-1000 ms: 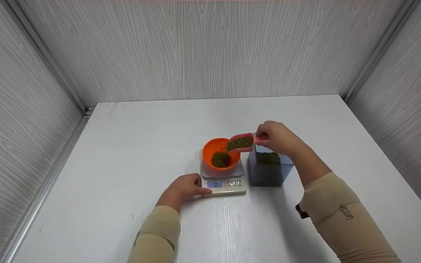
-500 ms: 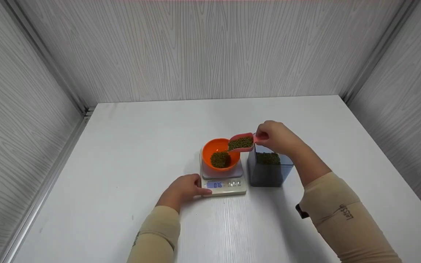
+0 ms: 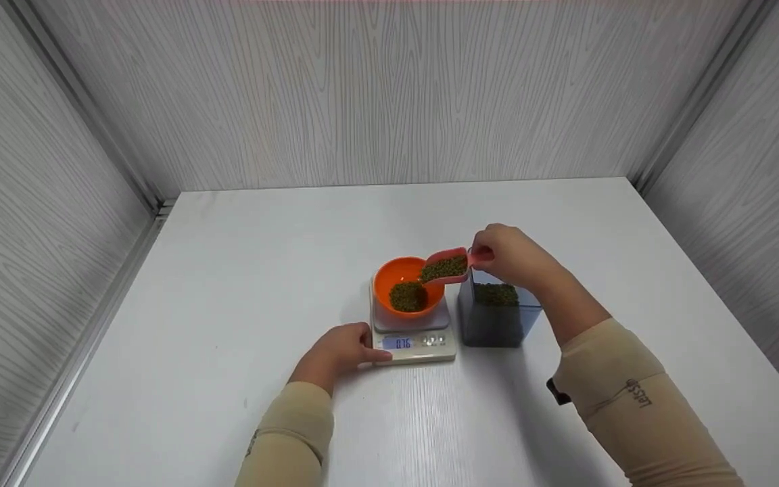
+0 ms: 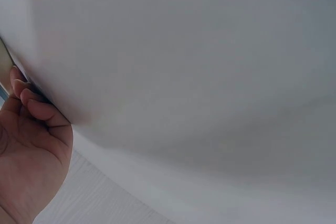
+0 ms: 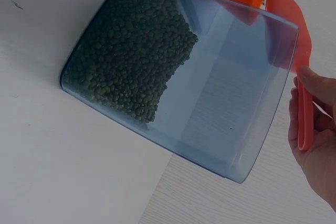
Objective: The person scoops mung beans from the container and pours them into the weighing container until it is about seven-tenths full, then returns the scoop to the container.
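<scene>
My right hand (image 3: 508, 253) grips the handle of a pink scoop (image 3: 474, 258), which is loaded with mung beans (image 3: 443, 269). The scoop's lip overlaps the right rim of an orange bowl (image 3: 389, 274), where a heap of mung beans lies. That bowl stands on a white digital kitchen scale (image 3: 420, 352) reading 0.76 or similar. With thumb on top and fingers curled at the side, my left hand (image 3: 342, 348) holds the scale's front left corner. In the right wrist view, the scoop handle (image 5: 305, 116) lies between thumb and fingers.
Just right of the scale, a tall clear bluish container (image 3: 491, 328) holds more mung beans (image 5: 131, 51) in its lower part. Everything stands on a white table (image 3: 261, 257) with grey wood-grain panels (image 3: 389, 95) behind and on both sides.
The scale's display has gone from about 0.53 to 0.76. The scoop has shifted only very slightly; my left hand stays where it was.
</scene>
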A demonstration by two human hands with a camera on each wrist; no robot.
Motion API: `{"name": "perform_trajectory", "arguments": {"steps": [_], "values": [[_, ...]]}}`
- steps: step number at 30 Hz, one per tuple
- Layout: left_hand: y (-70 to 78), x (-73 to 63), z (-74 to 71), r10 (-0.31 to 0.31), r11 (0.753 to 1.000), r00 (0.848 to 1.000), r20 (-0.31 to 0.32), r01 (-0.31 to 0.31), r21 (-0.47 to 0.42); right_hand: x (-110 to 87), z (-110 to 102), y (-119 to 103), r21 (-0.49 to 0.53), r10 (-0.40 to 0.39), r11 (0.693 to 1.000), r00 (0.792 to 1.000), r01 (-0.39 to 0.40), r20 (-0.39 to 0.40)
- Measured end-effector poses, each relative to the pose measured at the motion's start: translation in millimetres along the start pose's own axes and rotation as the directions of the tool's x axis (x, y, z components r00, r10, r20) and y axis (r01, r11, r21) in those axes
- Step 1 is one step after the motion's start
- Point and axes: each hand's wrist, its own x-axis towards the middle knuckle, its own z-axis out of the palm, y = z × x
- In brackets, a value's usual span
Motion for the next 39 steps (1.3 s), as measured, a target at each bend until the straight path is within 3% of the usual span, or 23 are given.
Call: {"name": "perform_trajectory", "arguments": {"steps": [21,39], "values": [[-0.7,2.3,0.6,0.006,1.000,1.000,-0.015,-0.005,0.027,1.0,0.3,-2.8,0.059,0.011,0.998,1.000,-0.013,0.024],[-2.1,2.5,1.0,0.022,1.000,1.000,-0.009,-0.021,0.021,-0.8,1.6,-12.5,-0.035,-0.045,0.998,0.999,0.045,0.009]]}}
